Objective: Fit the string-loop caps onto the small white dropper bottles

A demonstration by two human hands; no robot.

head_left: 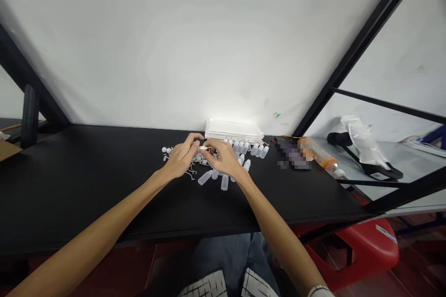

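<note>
Both hands meet over the black table. My left hand (183, 157) and my right hand (223, 157) are closed, fingertips together on a small white cap piece (203, 148); which fingers bear on it is hard to tell. Below and between them lie loose white caps and thin curved strips (190, 172). Translucent small bottles (225, 182) lie near my right hand, partly hidden by it. Several capped bottles (259, 150) stand or lean in rows to the right. A few round caps (164, 150) sit left of my left hand.
A stack of white trays or sheets (233, 129) lies against the wall. To the right are a blurred dark phone-like object (294, 154) and an orange-labelled bottle (318, 155). Beyond the black frame lies a black sandal (379, 170). A red stool (369, 246) stands below.
</note>
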